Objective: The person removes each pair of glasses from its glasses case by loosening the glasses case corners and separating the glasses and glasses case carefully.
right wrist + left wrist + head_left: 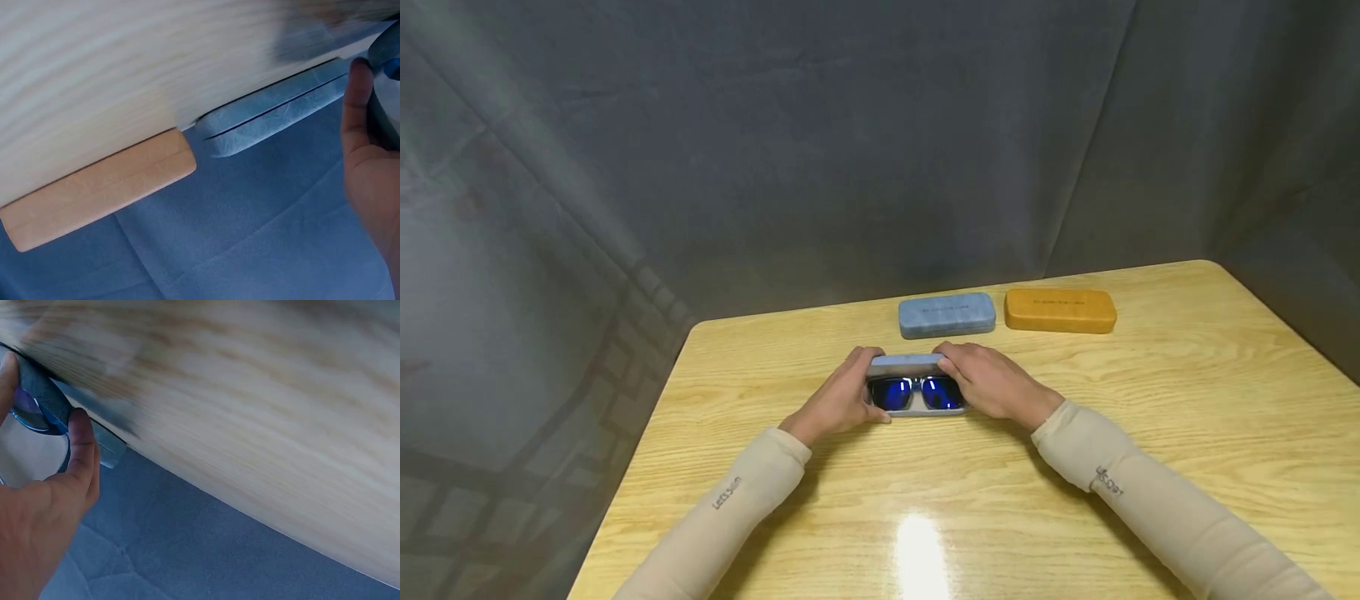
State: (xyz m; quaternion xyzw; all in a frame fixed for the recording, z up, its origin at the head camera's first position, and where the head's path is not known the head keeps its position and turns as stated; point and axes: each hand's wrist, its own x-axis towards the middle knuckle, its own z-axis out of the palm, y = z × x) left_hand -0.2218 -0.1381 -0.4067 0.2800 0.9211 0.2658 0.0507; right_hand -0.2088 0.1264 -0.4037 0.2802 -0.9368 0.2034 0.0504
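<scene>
A blue-grey glasses case sits near the middle of the wooden table with its lid raised. Sunglasses with dark frames and shiny blue lenses lie inside it. My left hand grips the case's left end, thumb at the lower front rim and fingers up by the lid. At the opposite end my right hand holds the lid's right corner. The left wrist view shows the left hand with fingertips on the case. Only part of the right hand shows in the right wrist view.
Behind the held case stands a second blue glasses case, lid down. To its right is an orange glasses case, also closed. Both are near the back edge of the table. Dark grey cloth hangs behind and at the sides.
</scene>
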